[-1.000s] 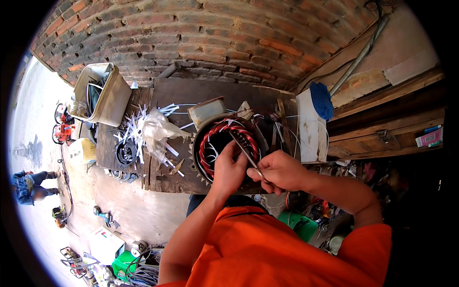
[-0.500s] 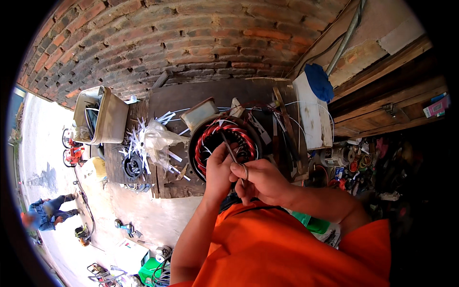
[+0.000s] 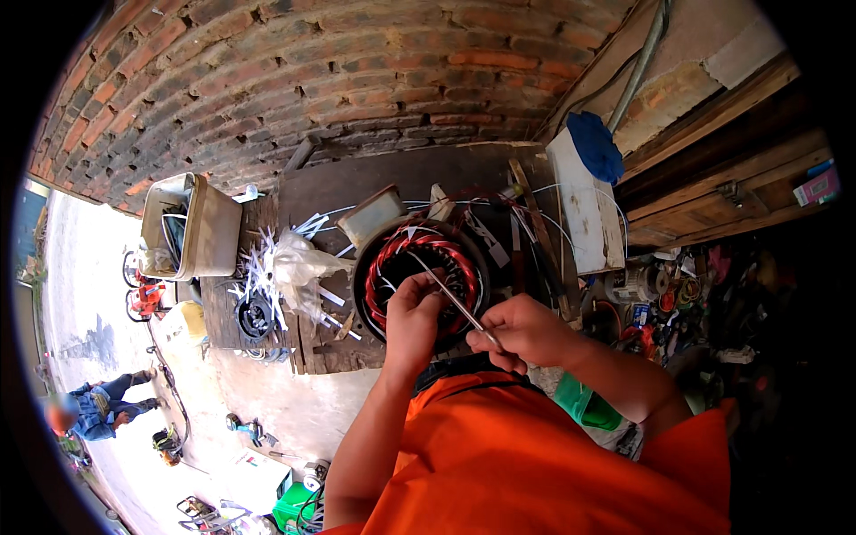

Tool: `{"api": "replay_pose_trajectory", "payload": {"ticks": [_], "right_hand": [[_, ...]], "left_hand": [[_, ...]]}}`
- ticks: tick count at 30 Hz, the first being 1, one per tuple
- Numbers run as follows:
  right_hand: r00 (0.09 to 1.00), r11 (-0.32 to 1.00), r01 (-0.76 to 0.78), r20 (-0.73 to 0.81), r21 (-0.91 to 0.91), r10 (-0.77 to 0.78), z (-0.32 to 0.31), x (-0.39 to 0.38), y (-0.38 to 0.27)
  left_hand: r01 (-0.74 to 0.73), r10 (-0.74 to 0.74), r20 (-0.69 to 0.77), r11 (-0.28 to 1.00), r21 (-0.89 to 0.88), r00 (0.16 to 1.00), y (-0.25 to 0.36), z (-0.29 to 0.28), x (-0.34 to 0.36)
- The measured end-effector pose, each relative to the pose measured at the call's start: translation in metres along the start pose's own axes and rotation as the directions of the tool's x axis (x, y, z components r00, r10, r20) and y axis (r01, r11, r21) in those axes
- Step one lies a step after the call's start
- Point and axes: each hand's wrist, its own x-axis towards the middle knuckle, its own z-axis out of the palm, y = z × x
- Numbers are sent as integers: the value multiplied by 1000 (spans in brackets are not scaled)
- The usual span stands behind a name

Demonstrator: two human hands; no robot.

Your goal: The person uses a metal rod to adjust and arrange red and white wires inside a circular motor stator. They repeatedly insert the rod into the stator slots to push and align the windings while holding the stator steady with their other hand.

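Note:
A round motor housing (image 3: 479, 267) with red wire coils (image 3: 382, 276) and dark inner slots sits at the bench's front. My left hand (image 3: 415, 316) is closed at the ring's inner left, near the tip of a slim metal tool; what its fingers hold is hidden. My right hand (image 3: 517, 330) grips the ringed handle of that tool (image 3: 468, 312), which slants up-left across the ring's opening. White strips (image 3: 267, 267) and a crumpled translucent bag (image 3: 299, 259) lie left of the housing.
A plastic bucket (image 3: 209, 232), rectangular tin (image 3: 366, 214), wooden slats (image 3: 535, 214) and white board (image 3: 588, 241) with a blue cloth (image 3: 593, 147) surround it. A brick wall (image 3: 374, 71) backs the bench. A person in blue (image 3: 98, 410), power tools (image 3: 250, 428) and clutter (image 3: 678, 303) are around.
My right hand has moved right, away from my left hand, since half a second ago, with the tool's handle swinging outward. The view has shifted slightly.

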Motion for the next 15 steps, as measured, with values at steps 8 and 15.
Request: {"api": "replay_pose_trajectory", "payload": {"ticks": [8,15], "right_hand": [[1000,984,23,9,177,-25,-1,2,11],[998,981,39,43,191,-48,-1,12,11]], "left_hand": [[-69,69,-1,996,55,998,-2,3,4],[-101,102,-11,994,51,995,-8,-1,9]]}}
